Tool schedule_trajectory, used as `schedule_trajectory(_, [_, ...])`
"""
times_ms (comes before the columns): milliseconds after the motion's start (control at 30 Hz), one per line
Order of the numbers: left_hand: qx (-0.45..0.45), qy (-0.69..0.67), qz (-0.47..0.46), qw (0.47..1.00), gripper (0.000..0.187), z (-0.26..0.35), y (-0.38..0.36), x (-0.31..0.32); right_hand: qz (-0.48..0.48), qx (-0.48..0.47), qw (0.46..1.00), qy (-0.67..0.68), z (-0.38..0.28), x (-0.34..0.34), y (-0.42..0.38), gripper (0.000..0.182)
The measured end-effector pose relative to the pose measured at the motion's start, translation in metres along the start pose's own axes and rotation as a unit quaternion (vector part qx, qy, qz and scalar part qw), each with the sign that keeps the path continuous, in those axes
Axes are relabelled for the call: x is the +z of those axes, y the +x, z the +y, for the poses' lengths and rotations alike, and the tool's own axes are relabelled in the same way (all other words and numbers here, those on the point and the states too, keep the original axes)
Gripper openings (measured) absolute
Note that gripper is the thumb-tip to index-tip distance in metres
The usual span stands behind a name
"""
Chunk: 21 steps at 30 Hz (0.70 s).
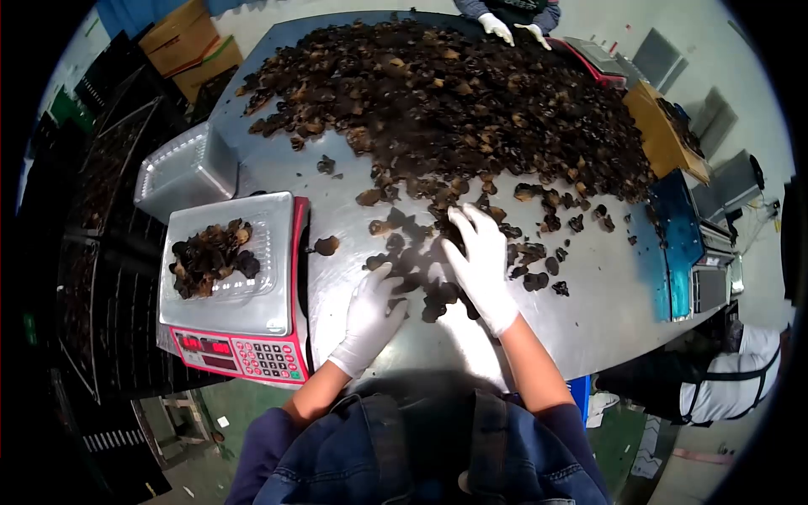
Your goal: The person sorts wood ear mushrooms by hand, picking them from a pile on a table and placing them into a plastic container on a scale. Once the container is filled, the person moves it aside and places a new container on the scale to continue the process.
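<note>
Both of my hands wear white gloves over the metal table [337,337]. My left hand [371,318] is low at the near side, fingers apart, beside a few loose dark mushroom-like pieces [396,268]. My right hand [481,265] is spread at the near edge of the large dark heap [471,109], its fingertips among loose pieces; nothing is visibly held in it. On the left stands a red scale [233,353] with lit red digits. A clear plastic tray [271,282] holding dark pieces [212,257] lies on its plate.
Stacked clear containers [187,172] stand behind the scale. A co-worker's gloved hands [513,30] are at the far edge, near another scale [593,61]. Cardboard boxes [181,40] are back left. Another person [730,374] is at the right, beyond the table.
</note>
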<state>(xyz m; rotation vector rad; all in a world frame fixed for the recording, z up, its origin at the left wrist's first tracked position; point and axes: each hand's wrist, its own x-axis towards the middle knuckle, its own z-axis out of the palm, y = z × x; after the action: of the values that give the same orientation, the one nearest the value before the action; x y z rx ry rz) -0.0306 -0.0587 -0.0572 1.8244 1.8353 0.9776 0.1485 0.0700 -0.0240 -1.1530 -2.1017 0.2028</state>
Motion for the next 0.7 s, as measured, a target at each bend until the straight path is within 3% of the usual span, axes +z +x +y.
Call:
schedule_trajectory(67, [0.026,0.027,0.009,0.999,0.043,0.006,0.002,-0.002,-0.040,0.035,0.995,-0.083,0.011,0.031,0.016,0.058])
schedule_trajectory(100, [0.031,0.051,0.011,0.998,0.043,0.009,0.002,-0.009,-0.112,0.042,0.990,-0.078,0.012,0.040,0.015,0.062])
schedule_trajectory(133, [0.035,0.076,0.013,0.996,0.044,0.014,0.004,-0.018,-0.152,0.021,0.982,-0.110,0.010,0.046,0.010,0.056])
schedule_trajectory(200, [0.029,0.084,0.021,0.996,0.035,0.039,0.006,-0.047,-0.153,-0.043,0.981,-0.107,-0.007,0.042,-0.013,0.051])
schedule_trajectory(333, [0.144,0.006,-0.039,0.989,0.016,0.122,0.013,-0.138,-0.135,-0.097,0.986,-0.012,-0.021,0.001,-0.062,0.033])
schedule_trajectory(400, [0.238,0.119,-0.080,0.961,0.015,0.173,0.014,-0.173,-0.091,-0.092,0.991,0.038,-0.008,-0.017,-0.074,0.027])
schedule_trajectory(433, [0.231,0.118,-0.078,0.963,0.015,0.182,0.009,-0.174,-0.071,-0.046,0.996,0.003,0.001,-0.031,-0.073,0.027])
schedule_trajectory(500, [0.093,-0.057,-0.298,0.948,0.026,0.196,-0.005,-0.170,-0.022,0.032,0.998,-0.048,0.035,-0.052,-0.062,0.030])
schedule_trajectory(533, [0.023,-0.147,-0.399,0.905,0.032,0.207,-0.009,-0.170,0.006,0.069,0.995,-0.067,0.056,-0.055,-0.061,0.034])
schedule_trajectory(567, [0.022,-0.151,-0.397,0.905,0.032,0.234,-0.003,-0.177,0.019,0.101,0.987,-0.123,0.070,-0.054,-0.062,0.039])
schedule_trajectory(600, [0.241,0.148,-0.416,0.864,0.034,0.271,0.014,-0.195,0.034,0.134,0.973,-0.183,0.085,-0.053,-0.066,0.044])
schedule_trajectory(633, [0.429,0.426,-0.373,0.704,0.035,0.295,0.033,-0.210,-0.017,0.154,0.972,-0.179,0.099,-0.054,-0.070,0.052])
schedule_trajectory(667, [0.516,0.420,-0.413,0.622,0.024,0.292,0.050,-0.227,-0.029,0.155,0.976,-0.152,0.095,-0.055,-0.073,0.053])
schedule_trajectory(700, [0.526,0.417,-0.408,0.619,0.024,0.286,0.048,-0.227,-0.051,0.123,0.979,-0.153,0.088,-0.054,-0.082,0.053])
